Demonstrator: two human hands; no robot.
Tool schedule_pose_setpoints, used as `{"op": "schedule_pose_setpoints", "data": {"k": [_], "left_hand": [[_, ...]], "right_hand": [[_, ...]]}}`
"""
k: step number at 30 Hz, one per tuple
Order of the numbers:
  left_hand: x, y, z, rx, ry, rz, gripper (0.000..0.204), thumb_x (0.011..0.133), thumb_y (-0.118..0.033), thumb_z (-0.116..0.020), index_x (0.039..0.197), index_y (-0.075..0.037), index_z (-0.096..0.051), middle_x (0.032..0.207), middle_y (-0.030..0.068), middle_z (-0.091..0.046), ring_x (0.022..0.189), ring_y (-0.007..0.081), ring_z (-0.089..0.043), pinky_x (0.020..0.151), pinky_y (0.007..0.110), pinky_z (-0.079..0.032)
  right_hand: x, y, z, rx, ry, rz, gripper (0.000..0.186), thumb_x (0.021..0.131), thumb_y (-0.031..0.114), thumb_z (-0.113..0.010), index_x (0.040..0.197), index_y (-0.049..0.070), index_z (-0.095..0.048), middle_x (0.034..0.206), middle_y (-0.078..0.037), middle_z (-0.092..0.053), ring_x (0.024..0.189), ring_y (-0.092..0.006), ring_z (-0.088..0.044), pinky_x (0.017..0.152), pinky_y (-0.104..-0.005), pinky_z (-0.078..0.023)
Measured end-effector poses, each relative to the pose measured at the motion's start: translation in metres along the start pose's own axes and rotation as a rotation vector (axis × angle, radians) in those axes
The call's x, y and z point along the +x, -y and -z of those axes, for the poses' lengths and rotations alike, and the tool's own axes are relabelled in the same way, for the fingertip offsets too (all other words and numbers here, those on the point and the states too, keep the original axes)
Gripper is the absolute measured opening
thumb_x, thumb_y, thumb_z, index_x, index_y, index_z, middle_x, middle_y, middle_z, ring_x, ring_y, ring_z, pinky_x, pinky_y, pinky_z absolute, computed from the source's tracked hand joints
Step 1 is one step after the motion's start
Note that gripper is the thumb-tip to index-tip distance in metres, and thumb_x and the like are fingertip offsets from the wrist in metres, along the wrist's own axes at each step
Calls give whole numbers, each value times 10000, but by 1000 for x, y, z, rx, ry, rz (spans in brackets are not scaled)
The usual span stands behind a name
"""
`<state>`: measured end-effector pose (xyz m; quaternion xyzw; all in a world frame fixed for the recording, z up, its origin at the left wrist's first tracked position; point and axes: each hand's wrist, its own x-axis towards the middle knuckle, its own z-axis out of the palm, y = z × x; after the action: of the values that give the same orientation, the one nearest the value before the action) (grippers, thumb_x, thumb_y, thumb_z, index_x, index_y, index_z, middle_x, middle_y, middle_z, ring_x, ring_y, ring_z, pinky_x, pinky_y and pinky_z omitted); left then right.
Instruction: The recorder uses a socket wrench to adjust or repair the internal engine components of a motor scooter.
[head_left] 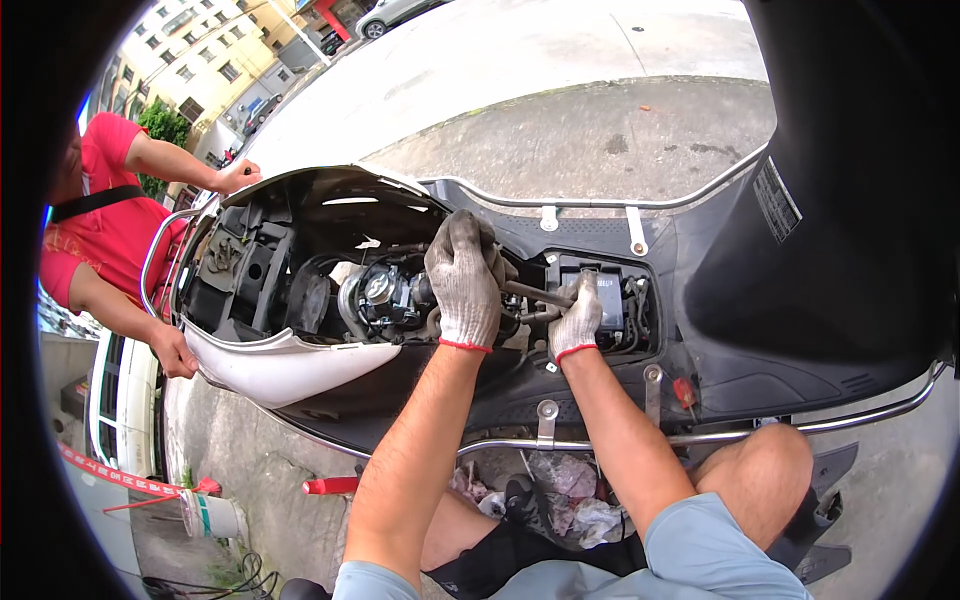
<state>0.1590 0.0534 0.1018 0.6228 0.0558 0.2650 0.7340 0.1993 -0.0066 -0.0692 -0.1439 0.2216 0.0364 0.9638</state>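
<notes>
Both my hands wear pale knitted gloves with red cuffs and dark, dirty fingers. My left hand point(463, 280) is closed above the scooter's engine bay, beside the carburettor area point(382, 290); its fingers hide what they hold. To its right, my right hand point(577, 318) closes around the end of a dark grey rod point(535, 292), which runs between the two hands. Whether the rod is a loose tool or part of the scooter, I cannot tell. Just beyond my right fingers, a battery point(608, 300) sits in the open floorboard compartment.
A person in a red shirt point(115, 220) steadies the rear of the scooter's white body panel point(290, 370). A red-handled screwdriver point(685, 393) lies on the floorboard point(740, 385). Chrome side rails point(690, 438) edge it. On the ground are a red-handled item point(330, 486), plastic bags point(570, 490) and a bucket point(212, 515).
</notes>
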Motion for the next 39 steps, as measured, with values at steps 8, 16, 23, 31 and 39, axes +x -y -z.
{"op": "schedule_pose_setpoints", "data": {"k": [8, 16, 23, 31, 39], "left_hand": [[-12, -2, -6, 42, 44, -46, 369, 1025, -370, -510, 812, -68, -511, 591, -15, -429, 430, 79, -393, 423, 233, -369], [-47, 2, 0, 94, 21, -97, 392, 1012, -436, -513, 821, -94, -496, 587, -26, -371, 427, 82, -349, 449, 237, -380], [-4, -1, -7, 53, -62, -21, 332, 1024, -344, -492, 798, -100, -491, 593, -28, -371, 443, 80, -345, 459, 247, -409], [50, 17, -22, 202, -33, -13, 331, 1008, -329, -509, 810, -64, -526, 531, -25, -375, 416, 90, -346, 462, 279, -417], [91, 34, -41, 318, -73, 17, 348, 996, -314, -474, 814, -27, -546, 537, -1, -408, 424, 110, -391, 451, 293, -436]], "right_hand": [[11, -2, 6, 55, 130, 19, 377, 1018, 335, -495, 697, 142, -451, 579, -5, -395, 486, -150, -392, 443, -297, -355], [13, 1, 10, 105, 228, -106, 399, 1017, 361, -484, 686, 144, -436, 568, -5, -375, 507, -159, -360, 576, -353, -415], [13, -2, 4, -10, 160, -14, 388, 1002, 376, -521, 702, 142, -449, 588, -3, -393, 533, -155, -418, 567, -370, -428], [15, -8, 1, -23, -55, -46, 371, 1033, 344, -456, 717, 150, -432, 576, 11, -336, 446, -130, -308, 452, -295, -317], [26, -10, 11, -49, 13, -86, 381, 1019, 383, -473, 737, 128, -451, 588, -4, -393, 432, -147, -386, 424, -294, -338]]}}
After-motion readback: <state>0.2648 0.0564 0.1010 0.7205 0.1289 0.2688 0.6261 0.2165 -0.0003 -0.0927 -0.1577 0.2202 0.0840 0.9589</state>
